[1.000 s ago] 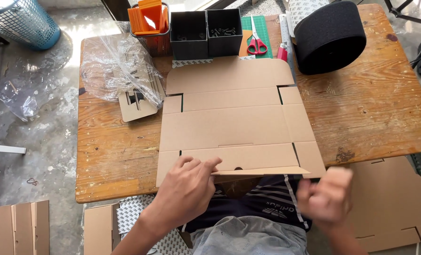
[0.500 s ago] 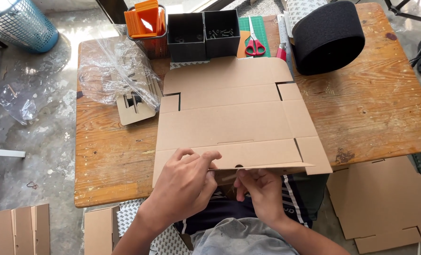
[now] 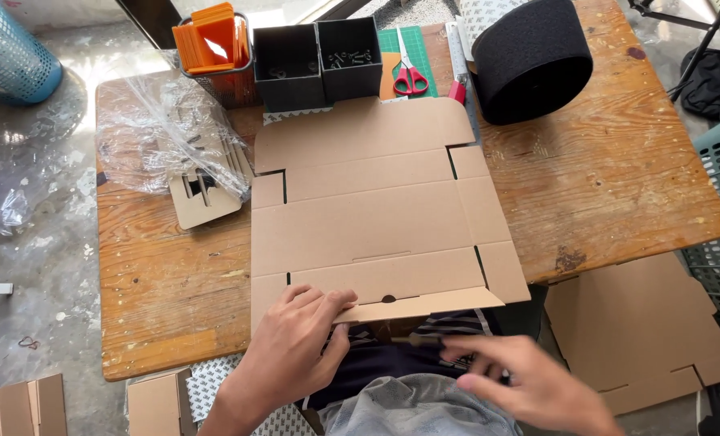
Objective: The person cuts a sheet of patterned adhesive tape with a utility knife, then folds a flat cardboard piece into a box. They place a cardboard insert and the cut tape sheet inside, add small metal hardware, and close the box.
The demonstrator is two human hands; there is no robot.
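My left hand [image 3: 295, 347] rests on the near edge of the flat cardboard sheet [image 3: 376, 210], its fingers [image 3: 331, 303] pressed together on the front flap, which is folded up a little along its crease. My right hand [image 3: 529, 383] hangs below the counter [image 3: 618, 178] edge, near my lap, blurred, with fingers spread and holding nothing that I can make out. The sheet lies unfolded in the middle of the counter, its near flap jutting past the edge toward me. Just left of it sits a clear plastic bag [image 3: 162, 133] over small cardboard pieces. Behind it stand two black bins [image 3: 315, 60], an orange holder [image 3: 214, 40], red scissors [image 3: 410, 79] and a black roll [image 3: 533, 60]. Another cardboard blank [image 3: 642, 331] lies on the floor to my right.
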